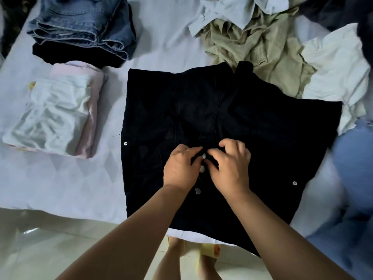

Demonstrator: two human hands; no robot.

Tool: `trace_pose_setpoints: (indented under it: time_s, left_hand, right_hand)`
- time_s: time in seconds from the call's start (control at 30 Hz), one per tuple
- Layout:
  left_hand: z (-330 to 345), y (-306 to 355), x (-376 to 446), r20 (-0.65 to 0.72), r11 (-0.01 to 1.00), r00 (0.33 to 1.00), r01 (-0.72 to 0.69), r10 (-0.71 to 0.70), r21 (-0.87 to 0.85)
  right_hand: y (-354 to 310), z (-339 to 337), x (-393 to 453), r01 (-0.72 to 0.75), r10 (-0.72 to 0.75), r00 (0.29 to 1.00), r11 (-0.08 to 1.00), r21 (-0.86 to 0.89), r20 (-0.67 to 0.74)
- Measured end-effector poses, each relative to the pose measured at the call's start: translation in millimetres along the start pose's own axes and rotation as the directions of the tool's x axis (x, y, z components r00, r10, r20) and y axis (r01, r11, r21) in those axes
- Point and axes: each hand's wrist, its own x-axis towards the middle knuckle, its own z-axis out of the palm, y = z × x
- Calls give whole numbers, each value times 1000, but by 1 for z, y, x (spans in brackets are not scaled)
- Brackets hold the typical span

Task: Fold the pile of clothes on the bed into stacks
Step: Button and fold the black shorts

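A black buttoned garment (252, 126) lies spread flat on the bed in front of me, its near edge hanging over the bed's edge. A row of silver buttons runs down its middle. My left hand (181, 168) and my right hand (230, 168) meet at that row, fingers pinching the black cloth on either side of the top button (203, 156). An unfolded pile lies at the back right: an olive garment (258, 43), pale blue pieces (226, 13) and white cloth (339, 63).
At the left stand two folded stacks: blue jeans (80, 23) on a black piece at the back, and a white and pink stack (54, 114) nearer. Light blue cloth (353, 168) lies at the right edge. The white bedsheet (60, 182) ends near me above a tiled floor.
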Motion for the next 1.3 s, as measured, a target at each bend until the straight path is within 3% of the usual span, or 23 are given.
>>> trace_pose_setpoints:
  time_s: [0.1, 0.4, 0.63, 0.77, 0.83, 0.97, 1.03, 1.13, 1.3]
  left_hand:
    - [4, -8, 7, -5, 996, 999, 44, -44, -84]
    - [1, -23, 19, 4, 991, 999, 51, -51, -123]
    - [2, -29, 19, 14, 993, 996, -85, 87, -83]
    - [-8, -37, 18, 163, 959, 969, -142, 185, -247]
    - [-13, -38, 19, 211, 944, 962, -104, 175, -312]
    - [-21, -31, 29, 361, 892, 931, 123, 48, -436]
    - [-21, -27, 32, 389, 885, 920, 152, 36, -439]
    - [-14, -24, 31, 318, 918, 948, 108, 21, -382]
    - [-1, -31, 27, 118, 962, 973, -167, 196, -216]
  right_hand:
    - [-2, 8, -4, -3, 3, 1000, 1000, -21, -3]
    - [-16, 22, -3, -104, 104, 995, 994, 33, 1]
    - [-16, 22, -8, -46, 51, 997, 996, 71, -64]
    - [-18, 21, -7, -68, 68, 998, 993, 92, -4]
    - [-20, 19, -6, -63, 63, 998, 991, 118, 2]
    - [-23, 15, -4, -91, 91, 996, 983, 160, 8]
    - [-25, 13, -3, -107, 105, 994, 980, 168, 19]
    - [-26, 13, -2, -125, 119, 992, 981, 147, 51]
    - [-22, 8, 0, -176, 153, 981, 961, 212, 119]
